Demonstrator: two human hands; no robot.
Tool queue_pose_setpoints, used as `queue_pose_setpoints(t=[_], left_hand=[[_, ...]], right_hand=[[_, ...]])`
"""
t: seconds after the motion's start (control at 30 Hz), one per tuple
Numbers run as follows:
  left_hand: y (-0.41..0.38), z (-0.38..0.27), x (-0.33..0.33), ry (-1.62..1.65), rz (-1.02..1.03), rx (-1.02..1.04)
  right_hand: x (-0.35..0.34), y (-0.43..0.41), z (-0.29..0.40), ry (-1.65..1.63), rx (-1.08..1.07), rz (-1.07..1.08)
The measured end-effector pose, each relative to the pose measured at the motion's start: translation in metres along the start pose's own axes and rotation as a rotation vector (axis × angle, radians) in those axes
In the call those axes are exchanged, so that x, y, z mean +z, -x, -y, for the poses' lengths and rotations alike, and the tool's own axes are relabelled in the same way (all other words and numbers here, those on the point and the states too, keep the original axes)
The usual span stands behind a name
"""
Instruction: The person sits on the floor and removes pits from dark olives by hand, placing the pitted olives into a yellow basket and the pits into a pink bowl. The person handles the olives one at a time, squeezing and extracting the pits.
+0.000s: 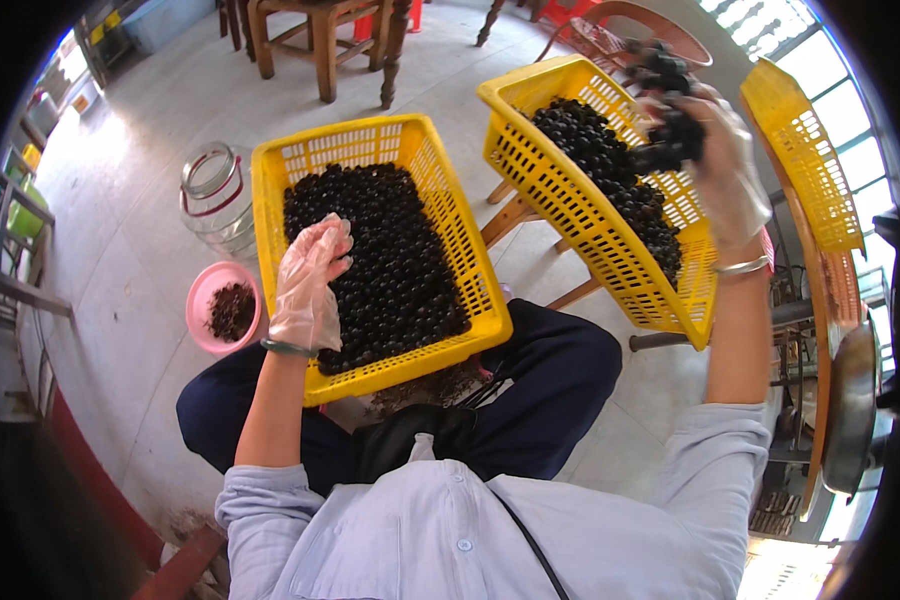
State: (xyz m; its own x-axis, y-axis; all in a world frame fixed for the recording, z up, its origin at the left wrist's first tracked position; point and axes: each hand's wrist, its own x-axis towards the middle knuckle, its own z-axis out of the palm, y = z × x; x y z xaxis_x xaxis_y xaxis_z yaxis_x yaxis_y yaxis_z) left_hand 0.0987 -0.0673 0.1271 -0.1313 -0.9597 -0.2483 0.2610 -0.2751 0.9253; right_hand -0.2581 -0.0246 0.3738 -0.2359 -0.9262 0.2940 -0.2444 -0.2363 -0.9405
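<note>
My right hand (724, 165), in a clear plastic glove, grips a bunch of dark grapes (679, 139), blurred by motion. It is raised over the right yellow plastic basket (570, 217), where more dark grapes (600, 157) lie in a heap. My left hand (311, 274), gloved too, hovers over the left side of the other yellow basket (499, 330). Its fingers are loosely curled and slightly apart, with nothing seen in them. Loose dark grapes (390, 262) fill much of that basket, which is between my knees.
A pink bowl (195, 307) with brown stems and a glass jar (217, 195) stand on the floor at left. The right basket rests on a wooden stool (514, 214). Chairs (322, 45) stand ahead; a wok (847, 412) and another yellow basket (802, 150) are at right.
</note>
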Motion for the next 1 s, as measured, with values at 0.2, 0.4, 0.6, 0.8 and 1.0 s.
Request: queue_pose_setpoints(t=[0.2, 0.4, 0.6, 0.8, 1.0], left_hand=[[0.017, -0.01, 0.024, 0.096, 0.227, 0.155], [0.017, 0.001, 0.028, 0.335, 0.268, 0.13], [-0.002, 0.02, 0.01, 0.355, 0.152, 0.073], [-0.003, 0.009, 0.024, 0.601, 0.047, -0.043], [-0.003, 0.02, 0.024, 0.26, 0.105, 0.035]], right_hand=[[0.123, 0.052, -0.066, -0.458, 0.391, 0.262], [0.18, 0.09, -0.144, -0.735, 0.559, 0.485], [0.197, 0.09, -0.143, -0.775, 0.657, 0.479], [0.2, 0.092, -0.15, -0.824, 0.669, 0.435], [0.2, 0.093, -0.157, -0.759, 0.693, 0.491]])
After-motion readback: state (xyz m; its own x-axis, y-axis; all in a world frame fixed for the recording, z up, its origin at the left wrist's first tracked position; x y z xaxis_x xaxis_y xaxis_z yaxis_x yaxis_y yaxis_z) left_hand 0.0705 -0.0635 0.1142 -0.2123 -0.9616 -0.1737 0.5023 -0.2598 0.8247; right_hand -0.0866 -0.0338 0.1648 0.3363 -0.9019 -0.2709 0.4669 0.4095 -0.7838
